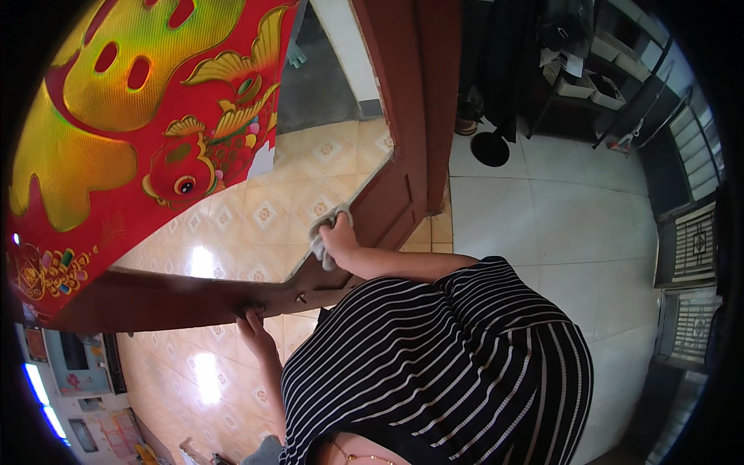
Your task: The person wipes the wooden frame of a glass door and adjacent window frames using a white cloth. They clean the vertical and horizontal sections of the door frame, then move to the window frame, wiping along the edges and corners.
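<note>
My right hand point(342, 237) is closed around a crumpled greyish-white cloth point(324, 256). It holds the cloth against the reddish-brown door point(381, 212), where the frame borders what looks like a see-through pane. Lower left, my left hand point(253, 330) grips the door's edge, its fingertips partly lost in shadow by a dark fitting. A small lock-like part point(300, 297) shows on that edge between my hands. Across the upper left spreads a shiny red poster point(192, 104) with gold shapes and a carp, one corner torn or white.
A brown door post point(439, 104) rises right of the door. Patterned beige tiles point(261, 215) and pale grey tiles point(587, 226) cover the floors. At upper right are a dark rack point(581, 110) with white baskets and a round black base point(490, 149). A hand point(296, 56) shows behind the poster's edge.
</note>
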### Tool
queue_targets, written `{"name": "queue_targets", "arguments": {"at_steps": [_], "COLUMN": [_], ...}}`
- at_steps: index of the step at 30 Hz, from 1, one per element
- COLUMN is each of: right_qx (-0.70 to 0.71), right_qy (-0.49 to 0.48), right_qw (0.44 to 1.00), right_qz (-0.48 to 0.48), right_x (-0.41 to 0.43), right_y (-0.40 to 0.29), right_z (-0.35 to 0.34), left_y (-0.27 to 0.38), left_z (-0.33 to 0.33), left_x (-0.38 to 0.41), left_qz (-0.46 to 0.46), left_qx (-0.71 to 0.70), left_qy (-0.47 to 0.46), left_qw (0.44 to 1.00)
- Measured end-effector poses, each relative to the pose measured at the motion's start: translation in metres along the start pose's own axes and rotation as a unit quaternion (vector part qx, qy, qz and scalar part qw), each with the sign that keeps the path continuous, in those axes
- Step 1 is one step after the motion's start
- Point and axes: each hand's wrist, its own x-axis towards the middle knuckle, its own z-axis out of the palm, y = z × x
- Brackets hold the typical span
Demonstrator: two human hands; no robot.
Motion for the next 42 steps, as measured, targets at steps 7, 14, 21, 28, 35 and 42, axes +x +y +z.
{"name": "queue_targets", "arguments": {"at_steps": [7,14,21,28,35,42], "right_qx": [0.188,-0.085,-0.120,-0.121,-0.028,-0.235], "right_qy": [-0.106,0.175,-0.031,-0.287,-0.338,-0.108], "right_qw": [0.975,0.981,0.987,0.882,0.935,0.942], "right_qz": [0.055,-0.019,-0.103,-0.353,-0.107,-0.212], "right_x": [0.019,0.107,-0.014,-0.033,0.032,0.120], "right_y": [-0.035,-0.003,0.039,0.043,0.021,0.001], "right_z": [-0.056,-0.081,0.002,-0.003,-0.054,-0.122], "left_y": [-0.016,0.004,-0.006,-0.001,-0.013,0.000], "left_z": [0.001,0.006,-0.001,0.005,-0.006,0.006], "left_x": [-0.001,-0.009,-0.007,0.001,0.003,-0.005], "left_qz": [-0.027,0.027,0.066,0.038,0.029,0.009], "left_qx": [-0.003,0.126,0.121,0.080,0.087,0.031], "left_qy": [0.032,0.013,-0.011,0.015,-0.007,0.012], "left_qw": [0.999,0.992,0.990,0.996,0.996,0.999]}}
